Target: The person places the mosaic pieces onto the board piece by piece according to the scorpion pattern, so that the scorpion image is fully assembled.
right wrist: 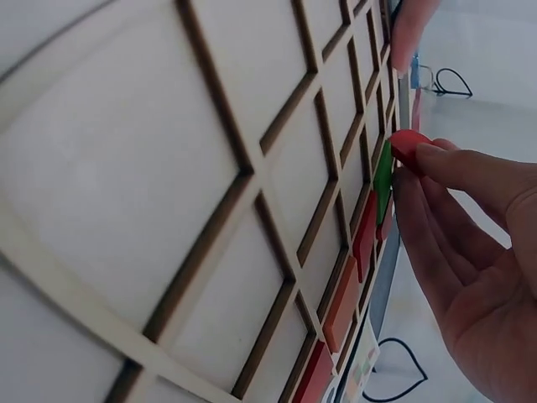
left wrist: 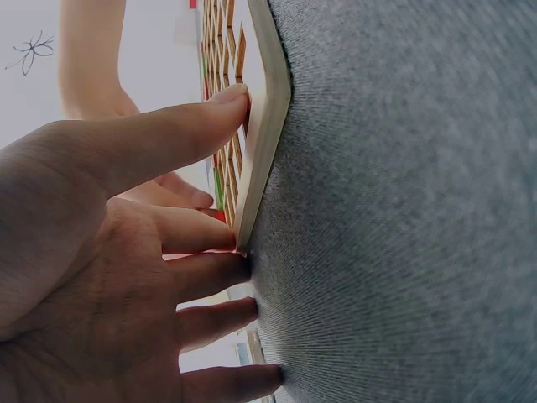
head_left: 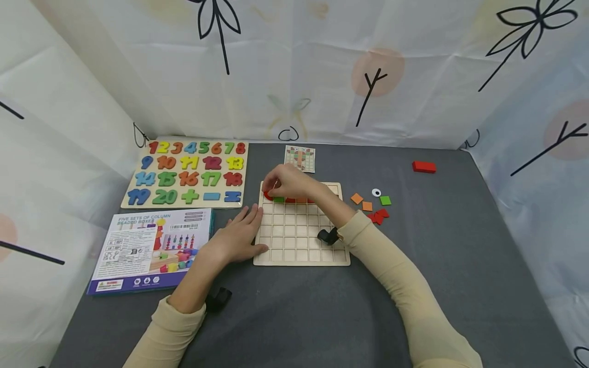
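A wooden grid board (head_left: 294, 250) lies flat on the grey cloth. Above its far left corner, my right hand (head_left: 294, 181) pinches a small red piece (right wrist: 409, 148) with rounded edges between thumb and fingers. Beside it in the far rows sit a green square (right wrist: 383, 180), an orange piece (right wrist: 341, 304) and several red pieces (right wrist: 315, 374). My left hand (head_left: 236, 237) is spread along the board's left side. In the left wrist view its thumb touches the board's near corner, and the other fingertips reach the cloth by the rim (left wrist: 267, 138).
A number puzzle board (head_left: 200, 186) stands at the back left, with a printed box (head_left: 133, 250) in front. Behind the grid lies a small pattern card (head_left: 300, 158). To the right are loose orange squares (head_left: 366, 206), red pieces (head_left: 379, 216), a green square (head_left: 385, 200), a white ring (head_left: 373, 192) and a red block (head_left: 424, 167).
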Motion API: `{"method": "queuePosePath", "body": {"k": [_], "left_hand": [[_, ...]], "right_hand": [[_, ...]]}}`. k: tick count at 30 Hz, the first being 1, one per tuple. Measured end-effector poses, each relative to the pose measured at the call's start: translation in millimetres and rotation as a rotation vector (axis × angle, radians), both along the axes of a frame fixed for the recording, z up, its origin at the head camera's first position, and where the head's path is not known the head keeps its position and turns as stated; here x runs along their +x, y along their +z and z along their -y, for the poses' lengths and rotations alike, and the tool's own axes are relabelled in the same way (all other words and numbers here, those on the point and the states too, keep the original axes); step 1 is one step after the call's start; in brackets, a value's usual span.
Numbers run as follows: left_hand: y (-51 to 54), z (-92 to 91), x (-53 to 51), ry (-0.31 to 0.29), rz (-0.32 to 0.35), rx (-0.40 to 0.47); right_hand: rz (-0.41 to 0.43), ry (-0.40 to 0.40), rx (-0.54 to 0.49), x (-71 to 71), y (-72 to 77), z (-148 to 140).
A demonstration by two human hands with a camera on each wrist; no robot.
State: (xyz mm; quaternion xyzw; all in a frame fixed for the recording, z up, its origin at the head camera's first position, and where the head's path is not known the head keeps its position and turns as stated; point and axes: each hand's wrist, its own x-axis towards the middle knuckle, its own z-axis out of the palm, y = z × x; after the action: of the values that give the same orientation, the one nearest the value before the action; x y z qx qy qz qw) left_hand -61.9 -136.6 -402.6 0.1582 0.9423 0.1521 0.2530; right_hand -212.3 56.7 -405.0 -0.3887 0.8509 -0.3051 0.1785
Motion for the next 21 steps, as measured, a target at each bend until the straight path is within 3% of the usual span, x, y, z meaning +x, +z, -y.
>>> {"method": "queuePosePath", "body": {"k": [21], "left_hand": [[2.5, -0.5, 1.0, 0.003, 0.007, -0.001]], "right_hand": [[-0.033, 0.006, 0.117, 6.1, 1.5, 7.9]]}}
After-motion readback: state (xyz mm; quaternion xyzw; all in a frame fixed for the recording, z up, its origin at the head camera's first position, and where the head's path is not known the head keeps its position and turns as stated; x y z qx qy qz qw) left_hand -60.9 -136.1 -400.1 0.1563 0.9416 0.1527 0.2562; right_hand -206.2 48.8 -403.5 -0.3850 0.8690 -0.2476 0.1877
